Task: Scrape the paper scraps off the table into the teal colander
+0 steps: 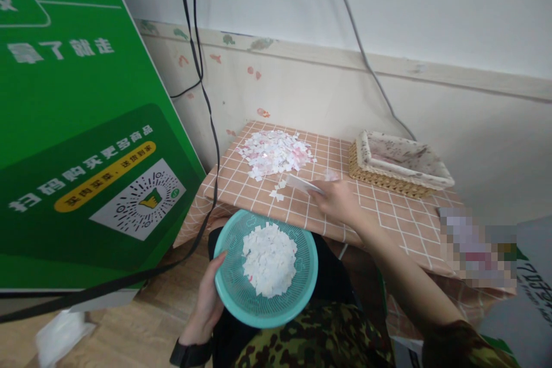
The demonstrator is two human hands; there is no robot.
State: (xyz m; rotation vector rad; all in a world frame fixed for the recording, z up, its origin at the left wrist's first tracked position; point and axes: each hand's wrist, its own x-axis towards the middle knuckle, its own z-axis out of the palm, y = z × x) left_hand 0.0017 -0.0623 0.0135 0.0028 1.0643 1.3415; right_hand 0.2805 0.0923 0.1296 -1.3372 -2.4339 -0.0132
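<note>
My left hand (pixel 207 293) grips the rim of a turquoise plastic colander (pixel 304 293) held over my lap, just below the table's front edge. Inside it lies a heap of small white paper scraps (pixel 269 259). A flat white card (pixel 301 184) is pinched in my right hand (pixel 338 201), low over the tabletop. Left of the card are a few loose paper squares (pixel 277 193). Behind these, a spread-out pile of white and pinkish paper scraps (pixel 276 152) covers the table's far left part.
A wicker basket with a cloth lining (pixel 399 169) stands at the table's back right. The table has a brown checked cloth (pixel 328 155). A green panel (pixel 86 86) rises at left, with a black strap (pixel 211 121) hanging before it. A blurred-out item (pixel 470 247) lies at right.
</note>
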